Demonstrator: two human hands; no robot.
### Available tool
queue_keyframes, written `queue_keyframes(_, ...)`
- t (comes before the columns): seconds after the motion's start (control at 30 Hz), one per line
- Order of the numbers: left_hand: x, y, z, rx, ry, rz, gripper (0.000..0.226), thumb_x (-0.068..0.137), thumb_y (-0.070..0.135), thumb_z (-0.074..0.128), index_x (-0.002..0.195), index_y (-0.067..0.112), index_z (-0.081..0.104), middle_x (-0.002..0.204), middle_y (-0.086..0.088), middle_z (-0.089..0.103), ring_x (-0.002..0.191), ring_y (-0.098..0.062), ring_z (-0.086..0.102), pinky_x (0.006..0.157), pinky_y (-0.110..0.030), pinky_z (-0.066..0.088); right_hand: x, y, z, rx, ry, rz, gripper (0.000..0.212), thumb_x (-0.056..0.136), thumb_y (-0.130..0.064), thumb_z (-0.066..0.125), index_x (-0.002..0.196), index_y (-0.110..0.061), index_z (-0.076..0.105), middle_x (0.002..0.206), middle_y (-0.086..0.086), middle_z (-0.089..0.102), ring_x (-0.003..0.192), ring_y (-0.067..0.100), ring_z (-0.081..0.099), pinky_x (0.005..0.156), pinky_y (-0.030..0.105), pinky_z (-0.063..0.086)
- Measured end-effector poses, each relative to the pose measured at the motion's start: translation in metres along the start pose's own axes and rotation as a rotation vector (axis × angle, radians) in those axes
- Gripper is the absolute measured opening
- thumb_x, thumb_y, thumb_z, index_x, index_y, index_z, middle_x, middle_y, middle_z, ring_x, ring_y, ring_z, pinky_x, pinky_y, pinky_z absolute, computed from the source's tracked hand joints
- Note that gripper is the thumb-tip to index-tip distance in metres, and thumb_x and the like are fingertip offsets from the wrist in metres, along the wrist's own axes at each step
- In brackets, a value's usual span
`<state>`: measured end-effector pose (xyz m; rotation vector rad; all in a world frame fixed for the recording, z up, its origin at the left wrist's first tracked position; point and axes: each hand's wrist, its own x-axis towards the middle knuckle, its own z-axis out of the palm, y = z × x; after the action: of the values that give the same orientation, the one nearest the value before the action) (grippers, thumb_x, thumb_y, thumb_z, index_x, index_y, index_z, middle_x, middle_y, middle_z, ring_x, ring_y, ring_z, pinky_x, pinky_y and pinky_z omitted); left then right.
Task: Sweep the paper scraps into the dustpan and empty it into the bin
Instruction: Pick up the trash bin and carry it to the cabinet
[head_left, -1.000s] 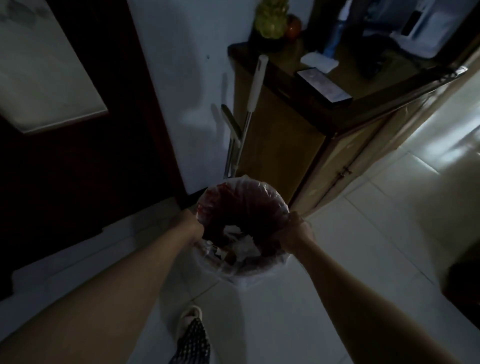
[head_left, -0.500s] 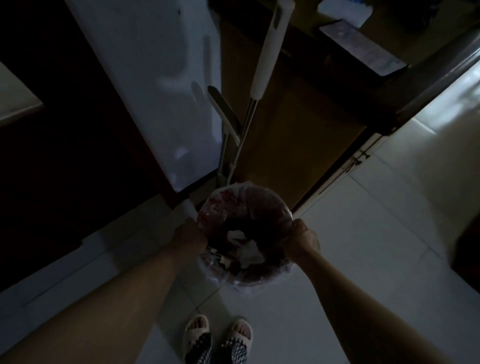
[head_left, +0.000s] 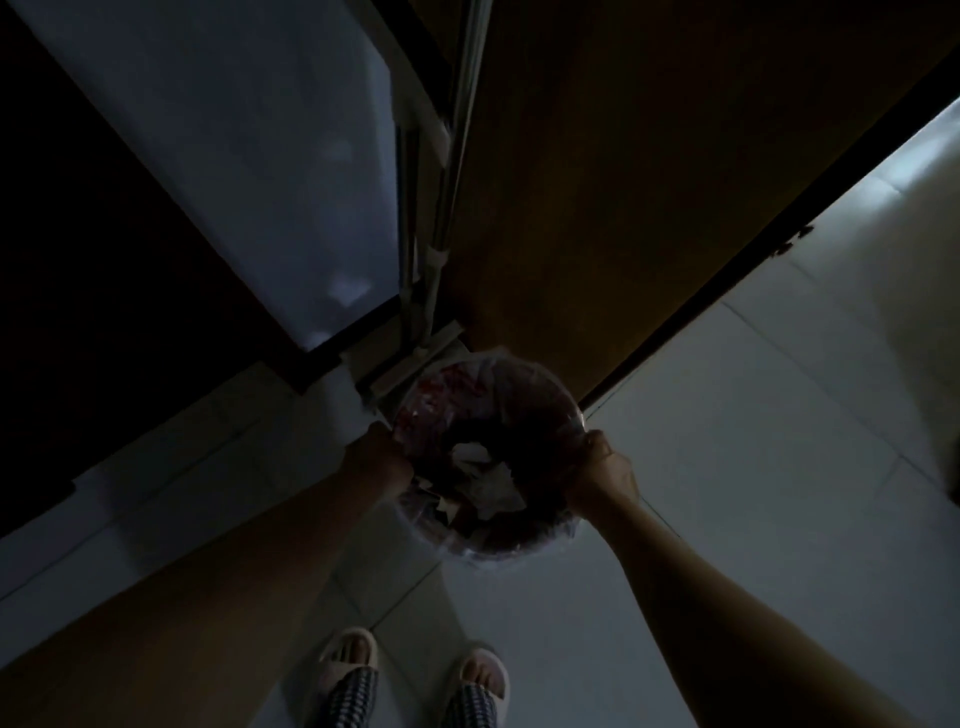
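Note:
A round bin (head_left: 550, 395) lined with a clear plastic bag stands on the pale floor tiles in dim light. White paper scraps (head_left: 483, 480) lie inside it. My left hand (head_left: 376, 460) grips the bin's left rim. On the right rim my right hand (head_left: 602, 470) is closed around the edge. Behind the bin, a broom and long-handled dustpan (head_left: 434, 270) lean upright in the corner between the white wall and the wooden cabinet; their lower parts are partly hidden by the bin.
A wooden cabinet (head_left: 649, 182) stands just behind and right of the bin. A white wall panel (head_left: 249, 145) and a dark door area lie to the left. My two feet in slippers (head_left: 410, 675) are on the tiles (head_left: 779, 467) below the bin.
The view has tilted downward and closer, so the cabinet top has left the frame and both feet now show. Both hands stay on the bin's rim.

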<state>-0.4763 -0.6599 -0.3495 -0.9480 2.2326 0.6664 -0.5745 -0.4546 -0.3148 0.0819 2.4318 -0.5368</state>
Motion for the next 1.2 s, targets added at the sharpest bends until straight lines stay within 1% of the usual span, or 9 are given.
queue_keyframes(0.1, 0.031, -0.006, 0.022, -0.02, 0.013, 0.028, 0.048, 0.097, 0.023, 0.052, 0.139, 0.003, 0.04, 0.14, -0.016, 0.044, 0.126, -0.031, 0.047, 0.101, -0.031, 0.04, 0.026, 0.01, 0.03, 0.026, -0.004, 0.023, 0.034, 0.093, -0.022, 0.044, 0.125, -0.01, 0.046, 0.097, 0.012, 0.054, 0.087, 0.028, 0.059, 0.074, 0.041, 0.056)
queue_keyframes(0.27, 0.081, -0.015, 0.054, -0.001, 0.038, 0.056, 0.05, 0.096, 0.017, 0.053, 0.141, 0.001, 0.039, 0.138, -0.019, 0.049, 0.125, -0.034, 0.049, 0.102, -0.035, 0.043, 0.069, 0.027, 0.074, -0.007, 0.012, 0.016, 0.04, 0.092, -0.024, 0.052, 0.128, -0.011, 0.043, 0.105, 0.013, 0.054, 0.082, 0.021, 0.049, 0.064, 0.03, 0.041)
queue_keyframes(0.5, 0.125, -0.018, 0.083, 0.074, 0.025, 0.073, 0.05, 0.1, 0.023, 0.044, 0.147, 0.006, 0.033, 0.151, -0.014, 0.034, 0.138, -0.028, 0.036, 0.11, -0.031, 0.034, 0.117, 0.05, 0.117, 0.073, 0.063, 0.033, 0.031, 0.098, -0.029, 0.042, 0.124, -0.013, 0.044, 0.109, 0.012, 0.055, 0.077, 0.017, 0.05, 0.057, 0.026, 0.042)
queue_keyframes(0.63, 0.14, -0.015, 0.093, 0.147, 0.033, 0.141, 0.05, 0.103, 0.019, 0.039, 0.149, 0.004, 0.027, 0.153, -0.014, 0.031, 0.141, -0.027, 0.033, 0.111, -0.028, 0.03, 0.128, 0.056, 0.129, 0.072, 0.076, 0.039, 0.033, 0.095, -0.029, 0.049, 0.123, -0.013, 0.044, 0.104, 0.01, 0.055, 0.083, 0.022, 0.054, 0.064, 0.033, 0.05)
queue_keyframes(0.73, 0.15, -0.014, 0.096, 0.099, 0.037, 0.079, 0.051, 0.103, 0.021, 0.036, 0.15, 0.006, 0.024, 0.154, -0.014, 0.03, 0.14, -0.027, 0.033, 0.112, -0.03, 0.031, 0.129, 0.057, 0.132, 0.099, 0.055, 0.034, 0.042, 0.092, -0.028, 0.052, 0.129, -0.013, 0.042, 0.113, 0.016, 0.055, 0.093, 0.027, 0.056, 0.076, 0.037, 0.055)
queue_keyframes(0.83, 0.158, -0.018, 0.101, 0.095, 0.031, 0.065, 0.051, 0.101, 0.024, 0.04, 0.148, 0.008, 0.03, 0.148, -0.013, 0.038, 0.134, -0.028, 0.042, 0.106, -0.031, 0.038, 0.133, 0.059, 0.14, 0.129, 0.07, 0.057, 0.038, 0.096, -0.03, 0.042, 0.13, -0.012, 0.043, 0.11, 0.015, 0.055, 0.091, 0.026, 0.056, 0.073, 0.036, 0.053)
queue_keyframes(0.97, 0.166, -0.019, 0.105, 0.073, 0.052, 0.07, 0.05, 0.102, 0.024, 0.037, 0.149, 0.009, 0.028, 0.152, -0.012, 0.031, 0.138, -0.028, 0.036, 0.108, -0.03, 0.034, 0.139, 0.064, 0.15, 0.18, 0.091, 0.09, 0.037, 0.1, -0.03, 0.03, 0.128, -0.009, 0.044, 0.112, 0.018, 0.058, 0.084, 0.025, 0.057, 0.063, 0.032, 0.049)
queue_keyframes(1.1, 0.179, -0.016, 0.11, 0.051, 0.05, 0.065, 0.054, 0.102, 0.025, 0.037, 0.151, 0.007, 0.021, 0.154, -0.014, 0.029, 0.139, -0.029, 0.034, 0.111, -0.032, 0.032, 0.149, 0.069, 0.16, 0.124, 0.099, 0.08, 0.043, 0.098, -0.033, 0.034, 0.134, -0.01, 0.039, 0.117, 0.019, 0.055, 0.098, 0.032, 0.057, 0.071, 0.035, 0.048)
queue_keyframes(1.2, 0.189, -0.017, 0.112, 0.033, 0.066, 0.091, 0.056, 0.102, 0.027, 0.037, 0.152, 0.009, 0.018, 0.157, -0.012, 0.024, 0.143, -0.026, 0.028, 0.113, -0.031, 0.026, 0.155, 0.071, 0.168, 0.153, 0.096, 0.071, 0.042, 0.101, -0.033, 0.03, 0.135, -0.01, 0.037, 0.119, 0.018, 0.055, 0.086, 0.023, 0.051, 0.063, 0.029, 0.045)
